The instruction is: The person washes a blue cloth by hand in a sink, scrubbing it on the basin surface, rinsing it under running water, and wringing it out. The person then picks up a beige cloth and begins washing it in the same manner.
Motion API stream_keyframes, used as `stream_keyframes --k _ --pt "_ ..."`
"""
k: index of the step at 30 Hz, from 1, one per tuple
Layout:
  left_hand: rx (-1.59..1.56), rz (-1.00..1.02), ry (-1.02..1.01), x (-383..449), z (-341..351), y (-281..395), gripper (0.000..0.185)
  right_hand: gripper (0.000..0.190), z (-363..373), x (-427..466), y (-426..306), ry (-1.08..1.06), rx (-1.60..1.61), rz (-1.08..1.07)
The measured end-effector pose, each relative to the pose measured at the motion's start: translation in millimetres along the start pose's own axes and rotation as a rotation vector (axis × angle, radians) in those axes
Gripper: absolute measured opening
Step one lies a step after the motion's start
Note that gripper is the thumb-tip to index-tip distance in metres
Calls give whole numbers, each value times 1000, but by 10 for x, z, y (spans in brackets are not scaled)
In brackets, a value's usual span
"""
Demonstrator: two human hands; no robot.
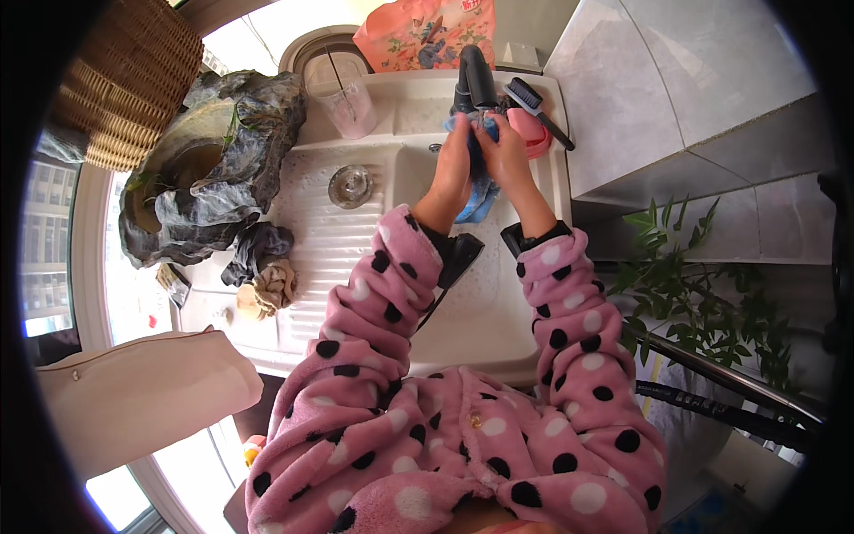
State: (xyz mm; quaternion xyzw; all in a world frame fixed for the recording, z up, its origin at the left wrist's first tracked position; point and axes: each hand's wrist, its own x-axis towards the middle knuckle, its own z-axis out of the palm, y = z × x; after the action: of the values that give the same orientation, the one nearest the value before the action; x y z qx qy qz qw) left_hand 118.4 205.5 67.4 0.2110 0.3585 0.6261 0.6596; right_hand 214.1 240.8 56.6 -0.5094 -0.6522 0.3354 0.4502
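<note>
A wet blue cloth (478,200) hangs down from between my hands over the basin of a white laundry sink (494,320). My left hand (454,167) grips it on one side, and my right hand (505,157) holds it on the other. Both are right under the spout of a black faucet (478,77), where a thin stream of water runs onto the cloth. Beside my right hand lies a pink plastic item (530,132), partly covered by that hand. A scrub brush (537,110) with dark bristles rests on the sink's right rim.
Left of the basin is a ribbed washboard (333,247) with a metal drain strainer (350,187). A clear plastic cup (345,107) stands behind it. A large rock basin (213,173), crumpled dark cloth (257,250) and brown cloth (274,287) sit left. Leafy branches (694,287) reach in at right.
</note>
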Motion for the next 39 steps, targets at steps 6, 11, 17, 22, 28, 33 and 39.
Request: stream_keyframes --k 6,11,17,22,28,33,39 --pt "563 90 27 -138 -424 -97 33 24 21 123 44 82 165 312" --pt "781 198 -201 -109 -481 -74 50 13 70 75 -40 -9 817 418" --pt "571 -90 -332 62 -393 -2 31 20 25 46 -224 -111 0 -213" --pt "533 -110 -369 90 -329 43 15 30 -42 104 -245 -215 -366 -278" --pt "606 -11 -286 154 -231 -93 15 34 21 192 -154 -298 -490 -294" --pt "1128 470 -254 307 -319 -236 20 38 87 253 -147 -280 -605 -145" --pt "1570 271 -161 397 -385 -330 21 50 110 252 -156 -271 -658 -61"
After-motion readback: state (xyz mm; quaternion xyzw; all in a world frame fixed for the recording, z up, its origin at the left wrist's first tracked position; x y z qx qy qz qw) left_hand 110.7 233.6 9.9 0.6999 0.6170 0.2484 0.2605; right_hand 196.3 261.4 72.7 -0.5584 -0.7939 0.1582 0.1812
